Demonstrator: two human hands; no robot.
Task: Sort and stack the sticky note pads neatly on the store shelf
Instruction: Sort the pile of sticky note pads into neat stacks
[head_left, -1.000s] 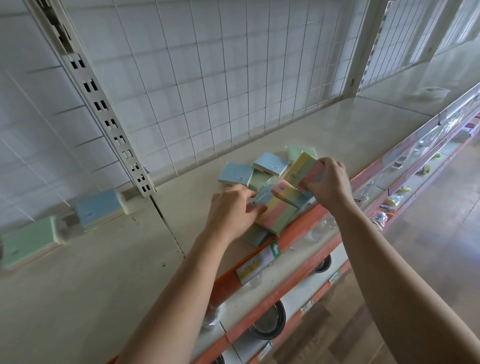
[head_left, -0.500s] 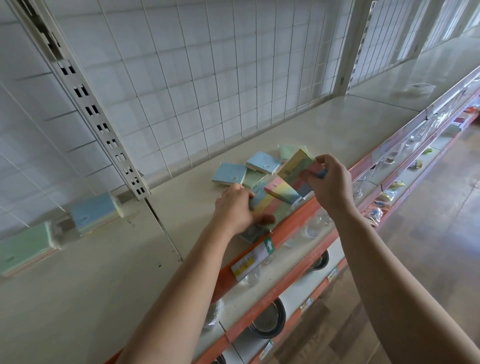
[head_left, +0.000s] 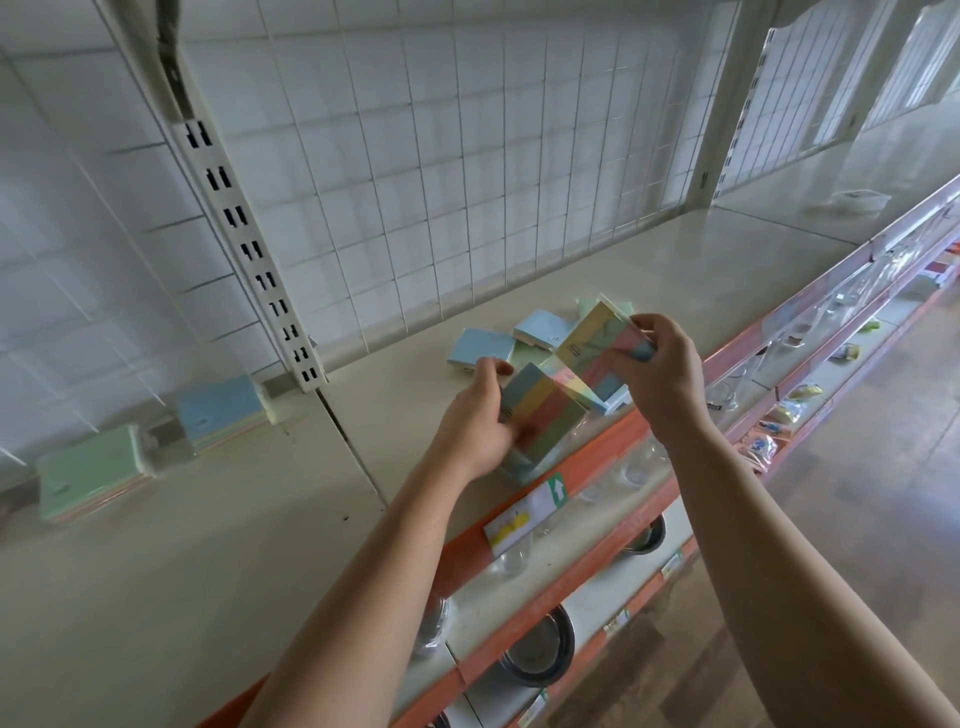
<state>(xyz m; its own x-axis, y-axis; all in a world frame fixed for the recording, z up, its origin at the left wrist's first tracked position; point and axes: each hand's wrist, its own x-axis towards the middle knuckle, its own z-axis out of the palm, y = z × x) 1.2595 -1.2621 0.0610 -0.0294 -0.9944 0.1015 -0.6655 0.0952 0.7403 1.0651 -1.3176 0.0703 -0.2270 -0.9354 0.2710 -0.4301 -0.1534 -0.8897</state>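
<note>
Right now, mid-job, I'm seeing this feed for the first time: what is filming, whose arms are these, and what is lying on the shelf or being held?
There is no machine here. A person works with bare hands, and the single picture comes from a wide-angle camera worn on their head, looking forward and down. The left hand grips the lower striped pad near the shelf's orange front edge. The right hand pinches the upper striped pad, tilted up above the pile. A blue pad, a second blue pad and a pale green pad lie loose on the shelf behind them. At far left, against the back wall, stand a blue-topped stack and a green-topped stack.
</note>
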